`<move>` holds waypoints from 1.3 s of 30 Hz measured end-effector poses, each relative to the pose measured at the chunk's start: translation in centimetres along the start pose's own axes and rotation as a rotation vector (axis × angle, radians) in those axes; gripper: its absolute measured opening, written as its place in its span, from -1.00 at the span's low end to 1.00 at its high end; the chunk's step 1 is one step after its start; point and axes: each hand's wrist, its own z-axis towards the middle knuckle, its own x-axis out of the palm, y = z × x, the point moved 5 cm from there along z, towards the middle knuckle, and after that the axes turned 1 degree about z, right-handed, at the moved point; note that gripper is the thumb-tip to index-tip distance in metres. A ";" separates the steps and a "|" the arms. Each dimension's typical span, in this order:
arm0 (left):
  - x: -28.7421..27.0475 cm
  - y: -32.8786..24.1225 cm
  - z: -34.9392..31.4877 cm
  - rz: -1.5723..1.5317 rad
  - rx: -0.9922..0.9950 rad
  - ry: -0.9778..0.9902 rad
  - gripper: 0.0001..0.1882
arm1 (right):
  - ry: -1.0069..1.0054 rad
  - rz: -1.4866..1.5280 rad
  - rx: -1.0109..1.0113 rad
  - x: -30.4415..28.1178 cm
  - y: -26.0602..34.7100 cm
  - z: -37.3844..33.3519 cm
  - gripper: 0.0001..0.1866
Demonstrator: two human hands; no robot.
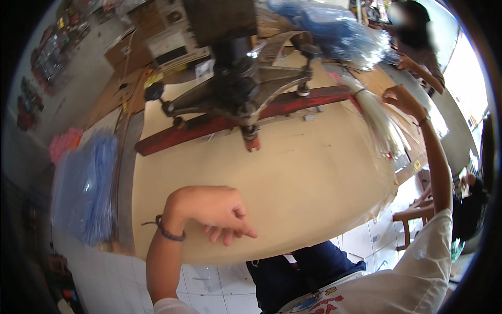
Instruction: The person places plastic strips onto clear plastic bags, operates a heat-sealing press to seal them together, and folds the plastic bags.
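Over the near left part of a tan sheet-covered worktable (293, 183) hovers my left hand (212, 208), with a dark braided band at the wrist. Its fingers are loosely bent and apart, and nothing shows in them. Out at the far right, my right hand (407, 102) is beside a bundle of thin, whitish translucent strips (377, 120). The fingertips of that hand are drawn together at the bundle's edge; whatever they hold is too small to make out. A machine head (238, 83) with a long red bar (209, 125) stands across the table's far part.
Blue clear plastic sheets (86, 186) are stacked at the left, beside a pink bundle (65, 144). More clear plastic (334, 34) is heaped at the back right. Another person (418, 42) is behind it, one arm reaching in. A wooden stool (413, 220) stands to the right.
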 end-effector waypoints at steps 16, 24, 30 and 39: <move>0.1 0.7 0.0 -0.045 0.047 0.031 -0.51 | 0.112 0.255 0.164 -0.9 -0.6 0.6 -0.76; 0.1 0.5 -0.3 -0.021 0.086 0.035 -0.52 | 0.094 0.274 0.285 -2.5 -0.9 -0.3 -0.80; 0.1 0.6 -0.1 -0.042 0.092 0.057 -0.52 | 0.054 0.296 0.298 -2.9 -1.7 -0.1 -0.84; -0.4 -0.1 -0.7 -0.009 0.246 0.111 -0.63 | -0.462 -0.133 0.035 -12.1 8.7 -4.0 -0.86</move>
